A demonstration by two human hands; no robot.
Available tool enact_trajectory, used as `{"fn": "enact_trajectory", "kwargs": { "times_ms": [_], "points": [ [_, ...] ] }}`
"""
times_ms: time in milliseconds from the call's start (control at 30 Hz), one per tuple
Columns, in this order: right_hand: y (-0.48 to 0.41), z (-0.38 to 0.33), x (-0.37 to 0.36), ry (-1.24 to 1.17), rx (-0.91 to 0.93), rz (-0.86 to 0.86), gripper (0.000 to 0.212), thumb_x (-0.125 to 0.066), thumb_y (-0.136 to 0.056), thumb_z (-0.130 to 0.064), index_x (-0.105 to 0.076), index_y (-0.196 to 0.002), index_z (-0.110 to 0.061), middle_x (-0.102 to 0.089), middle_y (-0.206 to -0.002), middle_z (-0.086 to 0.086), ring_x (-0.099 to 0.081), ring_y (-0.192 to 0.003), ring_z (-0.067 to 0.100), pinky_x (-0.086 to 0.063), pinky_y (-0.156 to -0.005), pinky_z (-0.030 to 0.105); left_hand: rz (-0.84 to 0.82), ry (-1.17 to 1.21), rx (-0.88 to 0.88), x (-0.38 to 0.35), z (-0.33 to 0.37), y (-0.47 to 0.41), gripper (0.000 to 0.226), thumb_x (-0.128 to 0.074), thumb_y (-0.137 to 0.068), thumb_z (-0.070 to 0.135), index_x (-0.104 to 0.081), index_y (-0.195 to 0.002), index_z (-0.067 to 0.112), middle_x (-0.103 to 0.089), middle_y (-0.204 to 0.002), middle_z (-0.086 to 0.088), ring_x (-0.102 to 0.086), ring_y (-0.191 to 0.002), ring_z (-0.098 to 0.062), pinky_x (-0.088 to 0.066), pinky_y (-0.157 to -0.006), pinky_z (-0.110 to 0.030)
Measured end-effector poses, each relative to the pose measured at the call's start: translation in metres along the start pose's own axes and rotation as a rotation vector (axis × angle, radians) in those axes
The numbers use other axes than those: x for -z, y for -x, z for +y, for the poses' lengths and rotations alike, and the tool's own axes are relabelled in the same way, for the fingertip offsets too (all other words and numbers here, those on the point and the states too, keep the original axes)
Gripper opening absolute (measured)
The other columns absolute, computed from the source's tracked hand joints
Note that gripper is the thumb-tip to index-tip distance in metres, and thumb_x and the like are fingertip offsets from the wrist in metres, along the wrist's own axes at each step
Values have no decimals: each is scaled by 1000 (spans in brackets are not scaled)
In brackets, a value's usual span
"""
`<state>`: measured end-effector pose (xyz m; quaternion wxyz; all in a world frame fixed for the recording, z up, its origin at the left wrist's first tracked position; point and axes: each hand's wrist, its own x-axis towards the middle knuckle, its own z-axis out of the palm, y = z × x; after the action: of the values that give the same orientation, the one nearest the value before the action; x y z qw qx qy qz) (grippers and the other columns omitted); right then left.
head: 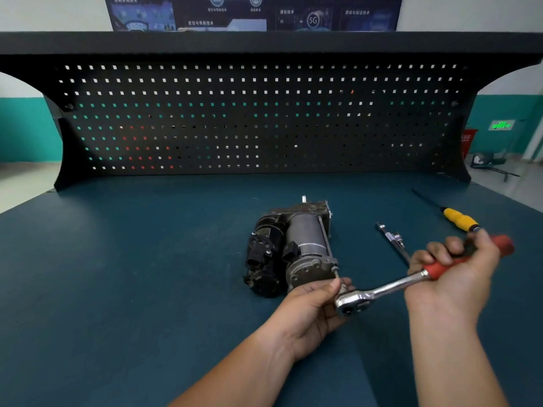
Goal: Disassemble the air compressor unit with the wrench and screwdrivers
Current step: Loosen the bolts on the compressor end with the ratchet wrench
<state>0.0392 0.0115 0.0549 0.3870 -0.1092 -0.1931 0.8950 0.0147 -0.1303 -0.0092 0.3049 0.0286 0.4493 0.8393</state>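
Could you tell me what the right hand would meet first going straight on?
Probably the yellow-handled black-shafted screwdriver lying just beyond the right hand; height is unclear, so it might pass over.

Dim, even light; edges bow outward; right hand (454, 268) perhaps motion-blurred.

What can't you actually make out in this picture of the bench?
Head view only.
Where the ratchet wrench meets the long bolt of the air compressor: covered by the left hand.
End of the wrench's handle: blurred, along with the right hand.
Near end of the silver rod: behind the right hand.
Tip of the yellow screwdriver: too thin and dark.
The poster: cut off by the top edge, print too small.
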Motion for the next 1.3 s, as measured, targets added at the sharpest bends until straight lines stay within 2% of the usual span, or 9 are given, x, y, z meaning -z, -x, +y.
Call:
{"fn": "enact_trajectory", "kwargs": {
  "times_ms": [167,300,500,633,733,933,1100,1200,1300],
  "points": [
    [1,2,18,-54,-23,141,26,-47,-91,-35,-43,-67,-27,-38,-52,-10,-32,-43,3,-25,-48,14,4,-10,-4,0,-1,0,17,-63,-71,20,-71,-82,9,-72,-72,-2,-69,-63,-12,-55,-60,-22],
    [8,1,1,-15,48,40,21,-50,-91,-30,-44,-72,-26,-40,-52,-10,-32,-43,4,-28,-45,16,31,-25,22,2,0,1,14,-62,-80,20,-73,-78,11,-73,-75,-3,-69,-65,-13,-56,-61,-23],
    [25,8,-38,243,180,-378,15,-52,-88,-15,-46,-77,-22,-44,-48,-11,-34,-38,4,-30,-41,16,42,-60,55,5,0,0,26,-62,-84,20,-71,-60,16,-71,-67,0,-69,-61,-12,-54,-55,-22],
    [39,21,-56,518,216,-694,6,-66,-72,-29,-61,-72,-32,-49,-51,-11,-40,-42,5,-35,-42,18,38,-61,65,2,-1,3,8,-68,-68,22,-70,-71,14,-68,-78,-7,-68,-66,-18,-56,-58,-26],
    [53,38,-61,753,310,-898,10,-67,-68,-43,-63,-77,-43,-55,-62,-13,-46,-54,4,-39,-53,22,23,-72,73,4,-2,1,7,-59,-88,15,-63,-89,11,-66,-83,-10,-66,-73,-22,-57,-69,-31],
    [78,64,-56,1013,433,-1187,11,-66,-79,-32,-57,-83,-29,-52,-66,-5,-45,-57,5,-39,-56,23,-55,-104,42,6,4,5,16,-48,-93,2,-62,-86,8,-66,-74,-5,-63,-66,-15,-53,-64,-29],
    [69,50,-56,818,384,-1046,11,-70,-76,-27,-62,-78,-35,-59,-67,-13,-50,-59,-3,-41,-58,12,-13,-136,-24,4,1,3,31,-50,-90,-2,-69,-70,11,-67,-69,-4,-64,-63,-14,-55,-66,-27],
    [55,33,-55,624,270,-856,6,-69,-69,-36,-65,-74,-36,-56,-58,-14,-46,-49,0,-38,-49,13,16,-118,-18,1,-1,3,31,-54,-90,5,-72,-65,10,-70,-71,-4,-65,-65,-13,-54,-70,-26],
    [37,15,-47,397,199,-605,7,-64,-76,-24,-57,-76,-25,-49,-50,-11,-38,-39,3,-32,-40,16,13,-92,-16,-1,0,4,37,-54,-90,15,-74,-60,12,-71,-68,-2,-67,-61,-9,-54,-58,-22]
  ]
}}
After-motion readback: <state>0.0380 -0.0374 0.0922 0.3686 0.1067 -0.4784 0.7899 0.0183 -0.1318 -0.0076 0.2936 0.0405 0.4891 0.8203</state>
